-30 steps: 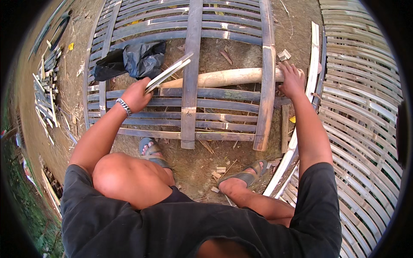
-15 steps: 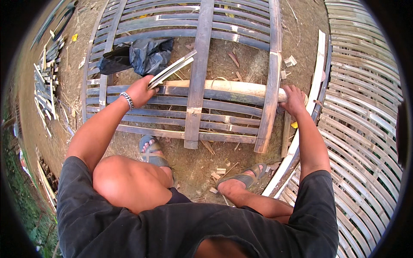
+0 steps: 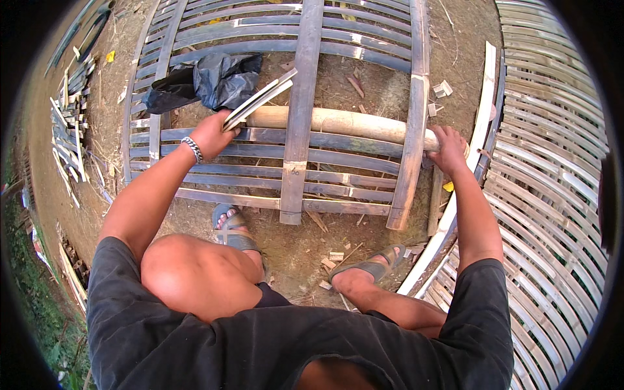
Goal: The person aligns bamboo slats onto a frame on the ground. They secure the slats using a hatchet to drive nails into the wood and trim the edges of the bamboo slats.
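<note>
In front of me lies a bamboo slat frame (image 3: 299, 162), its dark slats crossed by wider strips. A thick, pale bamboo pole (image 3: 354, 125) passes beneath two of those cross strips, along the gap in the slats. My right hand (image 3: 447, 149) is closed round the pole's right end, just beyond the frame's right strip. My left hand (image 3: 213, 136), with a chain bracelet on the wrist, grips a few thin bamboo strips (image 3: 263, 97) that slant up to the right. It sits by the pole's left end, but whether it touches the pole is hidden.
A crumpled black plastic bag (image 3: 227, 81) lies on the frame beyond my left hand. At right stands a large panel of pale slats (image 3: 546, 195), edged by a long white strip (image 3: 481, 110). Cut bamboo pieces (image 3: 75, 123) are heaped at far left. Offcuts (image 3: 335, 257) litter the ground near my sandalled feet.
The pole has shifted slightly away from me and shows more of its pale surface above the dark slat. Both hands keep their grips, nearly in place.
</note>
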Available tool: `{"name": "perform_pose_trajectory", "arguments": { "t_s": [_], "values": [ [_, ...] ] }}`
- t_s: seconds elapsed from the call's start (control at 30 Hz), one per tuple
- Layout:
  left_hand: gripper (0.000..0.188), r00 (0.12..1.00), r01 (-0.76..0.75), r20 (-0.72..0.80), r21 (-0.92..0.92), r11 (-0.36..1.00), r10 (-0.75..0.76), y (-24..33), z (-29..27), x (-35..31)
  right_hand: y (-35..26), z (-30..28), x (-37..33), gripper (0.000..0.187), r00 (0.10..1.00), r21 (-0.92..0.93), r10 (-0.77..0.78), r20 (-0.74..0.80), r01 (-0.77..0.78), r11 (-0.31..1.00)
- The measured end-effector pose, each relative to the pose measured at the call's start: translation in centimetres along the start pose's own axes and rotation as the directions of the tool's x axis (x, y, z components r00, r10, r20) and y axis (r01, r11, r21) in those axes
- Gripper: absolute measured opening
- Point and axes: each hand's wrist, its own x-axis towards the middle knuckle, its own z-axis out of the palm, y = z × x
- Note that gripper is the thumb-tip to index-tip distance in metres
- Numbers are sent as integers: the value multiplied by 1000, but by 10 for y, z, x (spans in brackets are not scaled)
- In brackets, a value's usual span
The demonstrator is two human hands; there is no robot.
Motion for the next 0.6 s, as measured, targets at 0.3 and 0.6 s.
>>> {"name": "perform_pose_trajectory", "arguments": {
  "t_s": [0.3,0.6],
  "values": [
    [27,999,40,36,-19,999,-39,-9,3,6,4,-1,1,77,1000,14,-22,7,22,1000],
    [28,998,29,53,44,999,-31,-14,7,7,6,-5,6,75,999,86,31,28,-34,996]
  ]
}}
